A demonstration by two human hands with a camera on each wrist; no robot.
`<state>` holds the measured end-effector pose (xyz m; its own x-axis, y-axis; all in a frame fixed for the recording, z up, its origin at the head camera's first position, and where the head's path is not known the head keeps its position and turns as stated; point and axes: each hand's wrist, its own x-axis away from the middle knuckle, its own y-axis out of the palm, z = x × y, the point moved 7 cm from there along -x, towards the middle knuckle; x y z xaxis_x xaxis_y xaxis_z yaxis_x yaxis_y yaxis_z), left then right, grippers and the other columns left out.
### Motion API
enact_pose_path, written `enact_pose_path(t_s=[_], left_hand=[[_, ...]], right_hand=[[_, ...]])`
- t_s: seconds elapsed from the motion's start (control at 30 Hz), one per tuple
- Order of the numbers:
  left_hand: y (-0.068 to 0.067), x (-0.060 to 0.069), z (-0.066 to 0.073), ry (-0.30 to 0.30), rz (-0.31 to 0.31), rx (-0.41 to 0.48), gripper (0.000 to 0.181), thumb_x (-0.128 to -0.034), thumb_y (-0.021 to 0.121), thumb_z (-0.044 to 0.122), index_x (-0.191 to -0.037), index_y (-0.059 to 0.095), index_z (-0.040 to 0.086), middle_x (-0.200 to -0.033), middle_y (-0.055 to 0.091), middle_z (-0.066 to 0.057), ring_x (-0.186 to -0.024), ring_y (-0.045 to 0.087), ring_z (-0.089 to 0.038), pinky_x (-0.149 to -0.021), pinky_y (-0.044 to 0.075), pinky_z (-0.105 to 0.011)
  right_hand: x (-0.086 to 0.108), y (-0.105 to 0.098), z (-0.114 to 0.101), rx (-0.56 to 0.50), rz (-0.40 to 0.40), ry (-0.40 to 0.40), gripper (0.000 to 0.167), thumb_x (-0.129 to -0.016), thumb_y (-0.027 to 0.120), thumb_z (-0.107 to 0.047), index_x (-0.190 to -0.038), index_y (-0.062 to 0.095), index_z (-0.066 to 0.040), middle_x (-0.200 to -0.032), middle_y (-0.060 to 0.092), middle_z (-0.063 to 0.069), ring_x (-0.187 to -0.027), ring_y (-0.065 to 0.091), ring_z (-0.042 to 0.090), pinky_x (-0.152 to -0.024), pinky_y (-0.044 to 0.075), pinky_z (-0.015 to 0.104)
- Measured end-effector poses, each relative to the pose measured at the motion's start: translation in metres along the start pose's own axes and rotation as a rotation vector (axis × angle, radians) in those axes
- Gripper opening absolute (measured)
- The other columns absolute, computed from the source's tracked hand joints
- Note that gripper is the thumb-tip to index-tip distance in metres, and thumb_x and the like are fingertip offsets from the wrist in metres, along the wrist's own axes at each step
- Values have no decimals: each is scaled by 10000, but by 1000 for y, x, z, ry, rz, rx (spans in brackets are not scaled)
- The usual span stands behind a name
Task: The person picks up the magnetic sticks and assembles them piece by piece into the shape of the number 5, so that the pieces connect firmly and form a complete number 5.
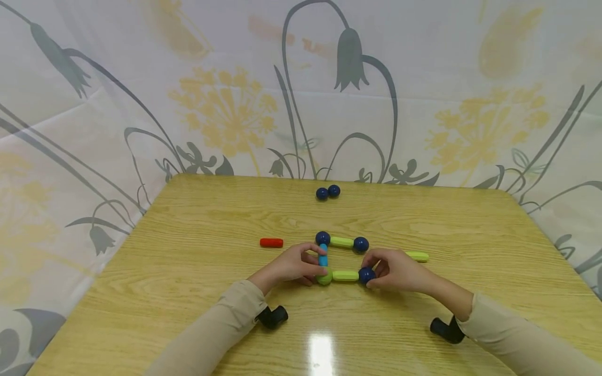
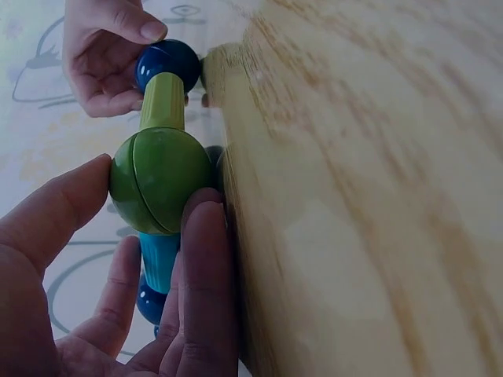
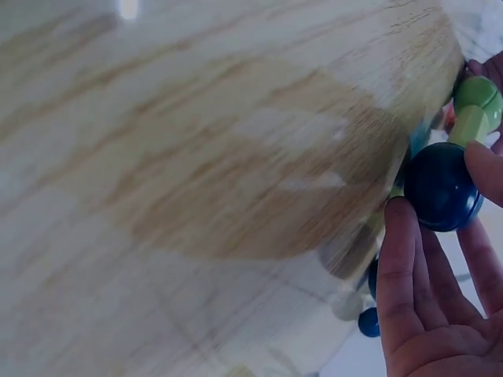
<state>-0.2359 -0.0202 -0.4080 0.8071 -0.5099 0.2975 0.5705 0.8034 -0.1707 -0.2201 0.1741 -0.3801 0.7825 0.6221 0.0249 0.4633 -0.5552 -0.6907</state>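
Observation:
Magnetic-style sticks and balls form a three-sided frame on the table. My left hand (image 1: 292, 265) grips the green ball (image 2: 161, 181) at the near left corner, thumb and fingers on either side. From it a light blue stick (image 1: 323, 259) runs back to a dark blue ball (image 1: 323, 238). A yellow-green stick (image 1: 345, 275) runs right to another dark blue ball (image 3: 442, 186), which my right hand (image 1: 400, 270) pinches between thumb and fingers. Along the far side, a second yellow-green stick (image 1: 342, 242) ends in a dark blue ball (image 1: 361, 244).
A red stick (image 1: 271, 243) lies left of the frame. Right of it, a loose yellow-green stick (image 1: 417, 256) is partly hidden behind my right hand. Two dark blue balls (image 1: 322, 194) sit together farther back. A patterned cloth (image 1: 301, 94) hangs behind the wooden table (image 1: 211, 209).

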Motion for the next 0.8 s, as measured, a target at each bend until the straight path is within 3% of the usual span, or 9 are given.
enact_pose_path(t_s=[0.27,0.57,0.8], left_hand=[[0,-1,-1,-3,5,-7,420,-845,703,145,-1224,543,61,-1061,592,-131,-696,635,-206,-638,547,-364],[-1,0,-1,-11,9,-11,419,-845,706,156,-1223,542,78,-1059,590,-128,-703,638,-210,-642,546,-366],[-1,-1,-1,-13,8,-8,411,-846,703,152,-1216,541,72,-1065,583,-132,-694,634,-202,-631,546,-361]], right_hand=[[8,-9,3,-6,17,-13,299,-790,741,-97,-1056,615,-46,-972,614,48,-790,603,111,-680,526,263],[23,-27,10,42,97,5,275,-816,717,-81,-1060,620,2,-1004,614,112,-826,602,180,-685,518,275],[35,-43,17,122,201,33,241,-805,727,-66,-1026,642,-21,-1001,620,101,-856,590,237,-684,515,274]])
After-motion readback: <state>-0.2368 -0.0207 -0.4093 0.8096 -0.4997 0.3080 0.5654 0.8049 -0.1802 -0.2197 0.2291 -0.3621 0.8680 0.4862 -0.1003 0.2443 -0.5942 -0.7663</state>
